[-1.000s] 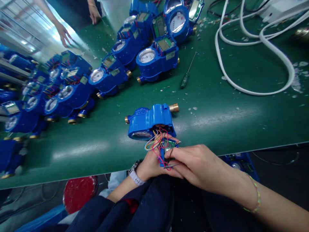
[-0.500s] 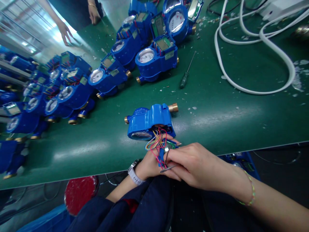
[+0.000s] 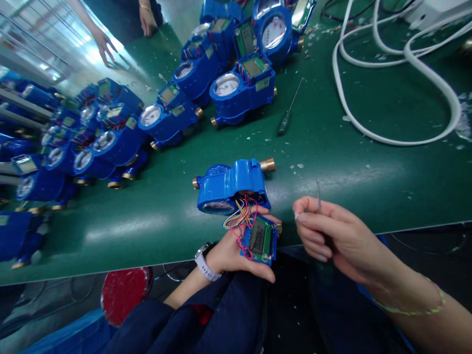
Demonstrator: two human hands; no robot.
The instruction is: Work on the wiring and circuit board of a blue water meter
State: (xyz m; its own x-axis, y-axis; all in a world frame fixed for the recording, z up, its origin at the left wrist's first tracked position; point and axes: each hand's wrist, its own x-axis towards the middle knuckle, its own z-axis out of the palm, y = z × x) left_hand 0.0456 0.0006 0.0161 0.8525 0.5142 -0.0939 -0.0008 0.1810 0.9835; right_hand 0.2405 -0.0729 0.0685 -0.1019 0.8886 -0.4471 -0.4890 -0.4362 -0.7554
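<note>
My left hand (image 3: 236, 253) is closed around a small display circuit board (image 3: 261, 240) in a blue holder, its screen facing up. Thin coloured wires (image 3: 236, 221) run from the board into the open housing of a blue water meter (image 3: 232, 184), which lies on its side with brass pipe ends. Off to the right, my right hand (image 3: 332, 231) is apart from the board. Its fingers are closed on a thin metal tool (image 3: 318, 194) that looks like tweezers, pointing up. A tiny whitish bit (image 3: 297, 215) shows at the fingertips.
Several blue water meters (image 3: 110, 147) stand in rows at the left and back of the green table (image 3: 165, 196). A screwdriver (image 3: 283, 122) lies behind the wired meter. White cable (image 3: 341, 88) loops at the right. Another person's hand (image 3: 103, 44) rests at the back. A red stool (image 3: 125, 295) stands below.
My right hand has moved right, away from the board, taking the metal tool along. The board has turned so its display faces up. The meter has stayed in place.
</note>
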